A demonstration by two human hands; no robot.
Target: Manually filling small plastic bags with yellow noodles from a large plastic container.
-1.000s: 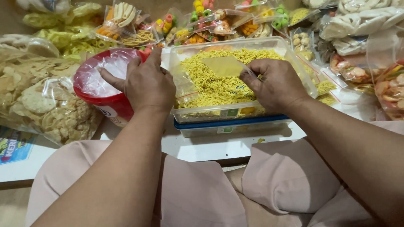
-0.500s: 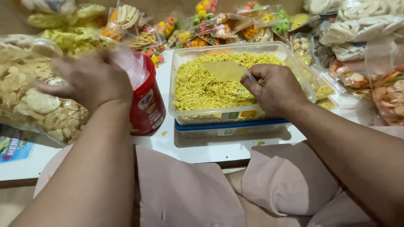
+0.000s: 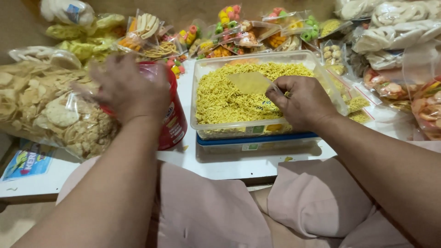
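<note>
My right hand (image 3: 301, 102) pinches a small clear plastic bag (image 3: 250, 82) partly filled with yellow noodle snack. It holds the bag over a clear rectangular tub (image 3: 200, 76) full of the same yellow noodle snack (image 3: 220, 101). My left hand (image 3: 131, 87), blurred by motion, hovers with fingers spread over the top of an upright red plastic jar (image 3: 171, 121) just left of the tub. Most of the jar's mouth is hidden by the hand.
A big clear bag of pale round crackers (image 3: 46, 110) lies at the left. Bags of colourful snacks (image 3: 229, 32) line the back and bags of white crackers (image 3: 395, 27) fill the right. Small filled noodle bags (image 3: 356, 103) lie right of the tub. A blue lid (image 3: 257, 140) sits under it on the white table (image 3: 220, 163).
My left hand tilted the red jar, set it upright, swung left over the cracker bag, and is now back over the jar top. My right hand stayed over the tub.
</note>
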